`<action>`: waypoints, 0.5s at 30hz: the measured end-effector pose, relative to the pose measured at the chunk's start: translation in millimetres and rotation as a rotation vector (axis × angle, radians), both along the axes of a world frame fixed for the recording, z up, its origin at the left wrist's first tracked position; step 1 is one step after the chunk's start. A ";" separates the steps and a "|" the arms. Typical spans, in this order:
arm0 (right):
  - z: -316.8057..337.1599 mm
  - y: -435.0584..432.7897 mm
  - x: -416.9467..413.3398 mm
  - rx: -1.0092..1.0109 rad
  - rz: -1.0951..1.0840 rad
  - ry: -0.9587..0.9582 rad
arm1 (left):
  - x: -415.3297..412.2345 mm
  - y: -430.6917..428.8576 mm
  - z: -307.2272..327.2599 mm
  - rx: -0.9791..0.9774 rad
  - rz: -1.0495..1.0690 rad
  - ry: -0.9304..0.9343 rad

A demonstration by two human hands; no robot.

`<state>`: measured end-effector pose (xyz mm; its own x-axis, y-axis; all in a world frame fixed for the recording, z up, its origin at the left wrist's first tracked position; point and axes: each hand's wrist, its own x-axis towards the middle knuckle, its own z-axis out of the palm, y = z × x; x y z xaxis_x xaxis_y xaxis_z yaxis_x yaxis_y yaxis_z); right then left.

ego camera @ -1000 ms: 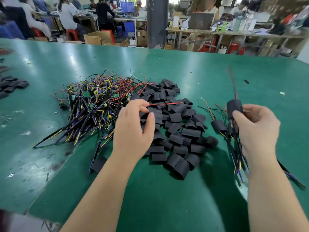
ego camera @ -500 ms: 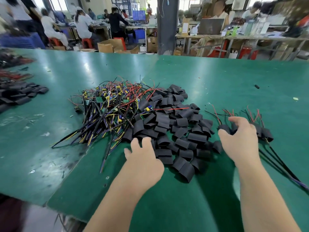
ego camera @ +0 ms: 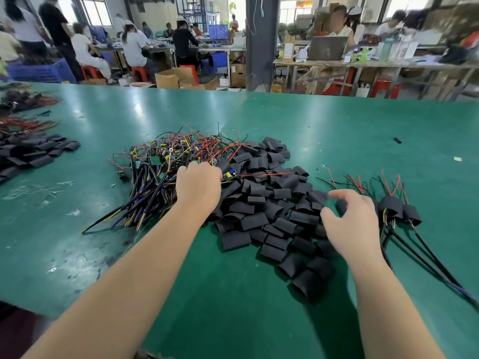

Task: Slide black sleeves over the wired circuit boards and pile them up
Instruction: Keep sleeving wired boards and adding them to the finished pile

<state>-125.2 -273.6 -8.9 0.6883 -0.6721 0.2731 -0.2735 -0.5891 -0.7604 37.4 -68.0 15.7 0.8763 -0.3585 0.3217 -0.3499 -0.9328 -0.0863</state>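
Left hand (ego camera: 198, 186) digs into wired circuit boards (ego camera: 166, 161) – grip hidden, hold unconfirmed – while right hand (ego camera: 352, 221), loose and empty, hovers over black sleeves (ego camera: 259, 203) for pickup

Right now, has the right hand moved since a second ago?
Yes. The right hand has left the sleeved boards and shifted left to the right edge of the sleeve pile, now empty.

My green worktop (ego camera: 337, 125) runs ahead, scuffed and dusty on my left. A small black scrap (ego camera: 397, 140) and a pale chip (ego camera: 457, 158) lie far right on it. Beyond stand a grey pillar (ego camera: 261, 47), open cardboard boxes (ego camera: 178, 79), red stools (ego camera: 138, 72), a blue crate (ego camera: 41, 72), a laptop (ego camera: 327, 47) and seated people (ego camera: 132, 45).
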 end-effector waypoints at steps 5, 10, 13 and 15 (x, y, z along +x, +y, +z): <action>-0.8 2.2 0.1 0.005 0.009 0.014 | 18.2 -4.0 -17.5 0.077 0.136 -0.026; -0.9 4.1 3.8 0.008 0.035 0.013 | 24.0 -9.4 -23.6 0.038 0.176 -0.040; -1.2 4.8 3.3 0.035 0.032 -0.011 | 27.4 -7.8 -19.1 -0.035 0.231 0.036; -0.6 4.9 2.7 0.043 0.034 -0.025 | 27.5 -5.8 -9.8 -0.081 0.221 0.002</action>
